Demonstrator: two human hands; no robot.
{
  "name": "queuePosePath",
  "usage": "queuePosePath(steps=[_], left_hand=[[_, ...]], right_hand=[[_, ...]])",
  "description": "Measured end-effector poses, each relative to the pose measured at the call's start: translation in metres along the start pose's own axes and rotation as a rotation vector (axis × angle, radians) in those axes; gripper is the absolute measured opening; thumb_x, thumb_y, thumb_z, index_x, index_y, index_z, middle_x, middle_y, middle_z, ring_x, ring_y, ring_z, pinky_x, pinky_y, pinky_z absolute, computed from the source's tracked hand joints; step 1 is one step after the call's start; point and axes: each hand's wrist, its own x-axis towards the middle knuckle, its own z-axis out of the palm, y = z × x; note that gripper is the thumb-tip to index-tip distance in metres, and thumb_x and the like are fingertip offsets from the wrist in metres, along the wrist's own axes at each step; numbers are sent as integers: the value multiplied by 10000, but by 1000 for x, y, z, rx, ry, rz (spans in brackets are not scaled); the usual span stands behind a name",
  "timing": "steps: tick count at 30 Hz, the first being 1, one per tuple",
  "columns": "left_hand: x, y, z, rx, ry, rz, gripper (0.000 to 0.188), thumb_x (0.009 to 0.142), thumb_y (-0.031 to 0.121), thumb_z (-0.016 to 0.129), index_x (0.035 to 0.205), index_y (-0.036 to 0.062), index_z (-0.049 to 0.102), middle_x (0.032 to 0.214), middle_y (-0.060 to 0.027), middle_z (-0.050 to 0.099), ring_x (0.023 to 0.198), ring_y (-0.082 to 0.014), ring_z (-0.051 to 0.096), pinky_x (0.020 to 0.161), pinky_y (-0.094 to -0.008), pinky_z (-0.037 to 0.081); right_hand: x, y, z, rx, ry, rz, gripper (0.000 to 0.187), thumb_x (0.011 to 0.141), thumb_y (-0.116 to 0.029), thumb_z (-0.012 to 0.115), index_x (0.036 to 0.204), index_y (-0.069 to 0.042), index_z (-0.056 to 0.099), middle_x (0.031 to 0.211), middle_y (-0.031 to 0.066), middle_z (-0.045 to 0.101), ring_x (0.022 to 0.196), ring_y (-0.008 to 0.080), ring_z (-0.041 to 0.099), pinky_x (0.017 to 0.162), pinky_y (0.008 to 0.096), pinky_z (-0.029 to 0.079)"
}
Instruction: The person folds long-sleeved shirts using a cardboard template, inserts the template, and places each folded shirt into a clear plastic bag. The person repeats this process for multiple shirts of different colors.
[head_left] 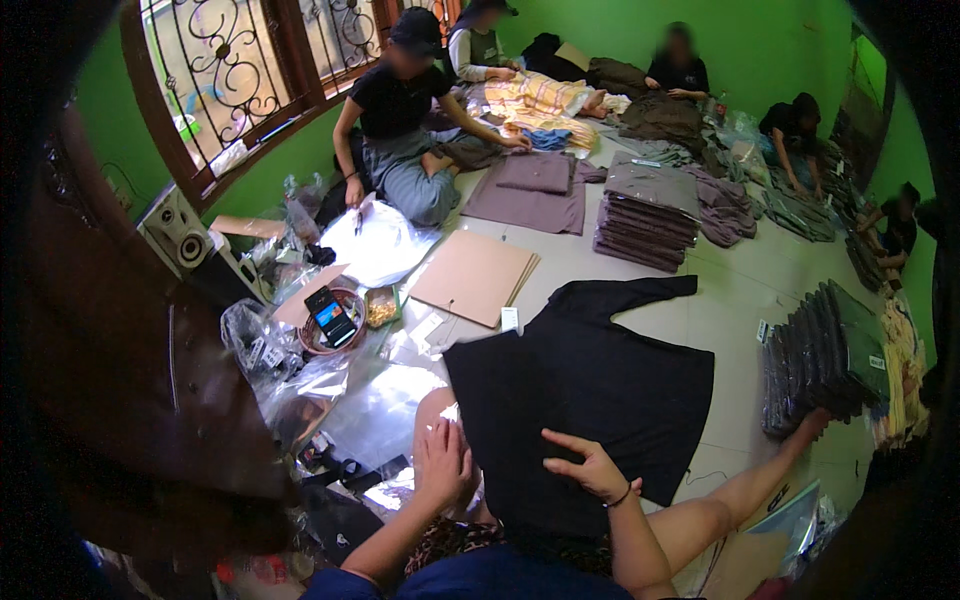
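A black long-sleeved shirt (610,370) is spread over the floor and across my lap, its sleeve reaching away to the right. A white tag (510,319) shows by its upper edge. Over the dark cloth hovers my right hand (592,470), thumb and forefinger apart, nothing in it. My left hand (443,462) lies with fingers stretched on my bent knee, beside the shirt's left edge. Shiny clear plastic bags (375,410) lie on the floor left of that knee.
Ahead are cardboard sheets (475,275) and a stack of bagged dark garments (648,215). More bagged garments (825,355) stand at right, near my foot. A basket with a phone (330,318) and a speaker (180,232) are at left. Several people sit working farther off.
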Motion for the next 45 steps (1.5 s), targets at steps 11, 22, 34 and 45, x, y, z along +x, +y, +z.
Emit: queuePosePath(steps=[11,22,34,45], left_hand=[[16,-70,19,-1226,-303,-381,459,887,239,457,1272,-7,414,1300,-142,420,1224,-233,356,1038,-357,235],[41,-8,-52,-339,-161,25,428,917,209,382,1325,85,346,1361,-112,361,1285,-335,272,1038,-555,71],[111,2,-114,-290,171,51,394,911,143,379,1284,19,386,1283,-182,431,1238,-338,351,1026,-563,114],[129,-32,-131,-552,53,11,387,931,198,380,1228,-44,435,1231,-208,483,1179,-296,432,992,-359,301]], right_hand=[[1,12,-14,-127,-547,226,493,805,-181,650,1258,-92,475,1263,76,496,1094,122,482,950,252,354],[20,-10,2,-302,-646,221,481,802,-272,651,1244,-152,502,1201,77,551,1076,129,508,932,245,365],[28,-26,25,-133,-83,-89,531,774,-276,676,1249,-131,489,1265,90,494,1149,187,471,978,310,353],[67,-28,42,-142,-412,71,494,783,-288,668,1235,-159,516,1226,126,475,1103,156,431,953,266,328]])
